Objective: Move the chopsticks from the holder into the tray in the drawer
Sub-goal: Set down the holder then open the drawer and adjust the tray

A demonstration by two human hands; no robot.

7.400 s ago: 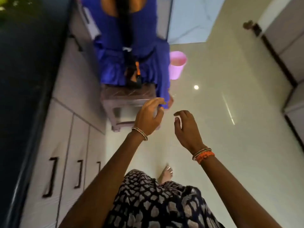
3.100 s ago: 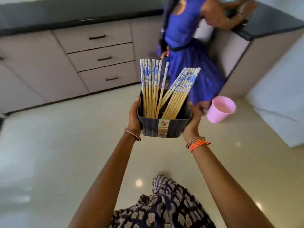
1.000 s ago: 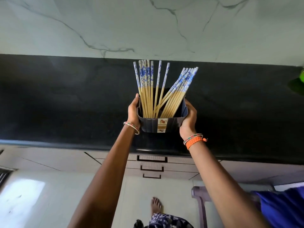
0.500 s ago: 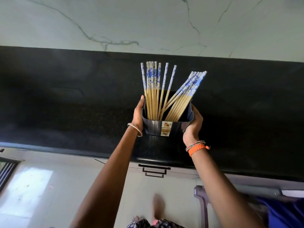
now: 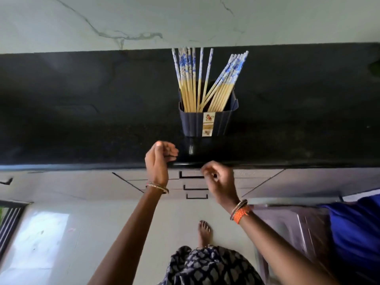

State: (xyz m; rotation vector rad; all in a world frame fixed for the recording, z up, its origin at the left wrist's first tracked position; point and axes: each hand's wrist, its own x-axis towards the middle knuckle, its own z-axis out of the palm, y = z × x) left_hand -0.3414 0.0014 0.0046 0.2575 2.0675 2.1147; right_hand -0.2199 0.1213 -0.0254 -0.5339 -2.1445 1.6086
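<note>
Holder [image 5: 207,123] of chopsticks [image 5: 190,83] stands on the black table [image 5: 82,112]; its sticker is unreadable. Nearer than it, both hands' fingers curl empty: left hand [image 5: 158,161], right hand [image 5: 220,182].

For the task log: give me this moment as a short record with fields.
holder: dark blue holder upright on the black countertop, nothing gripping it
chopsticks: blue-patterned chopsticks all in the holder, in two leaning groups
left hand: loosely curled, empty, over the counter edge
right hand: empty, in front of the top drawer handle
drawers: all three shut
tray: not in view
</note>
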